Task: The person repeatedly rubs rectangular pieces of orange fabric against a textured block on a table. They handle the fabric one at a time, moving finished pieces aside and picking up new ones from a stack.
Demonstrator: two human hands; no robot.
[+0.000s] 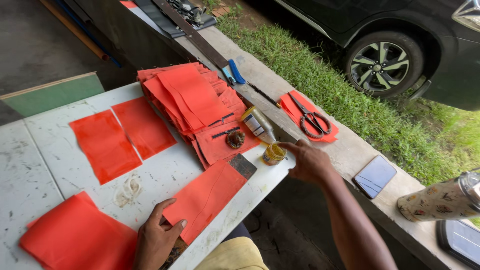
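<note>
On the white table (45, 165), my left hand (156, 239) lay flat, pinning an orange fabric piece (205, 197); my right hand (309, 161), fingers loosely open and empty, touched the small glue jar (273, 153) at the edge. Dipping lightly seemed wisest.

Orange fabric piece (205, 197): flat rectangle, bright orange, lies slanted on the white bench (45, 155) at its near edge, long side running from lower left up to right. Lower left corner pinned under the left hand (157, 240), thumb on top of the cloth, fingers spread flat. Upper right end touches a dark small block.

Small jar (274, 153): round, open, yellow glue-like contents, stands upright at the bench's right edge just beside the fabric stack. Right hand (307, 161) touches it, fingertips at its rim, palm down.

Plastic bottle (258, 124): pale, yellow cap end, lying tilted just behind the jar.
</note>
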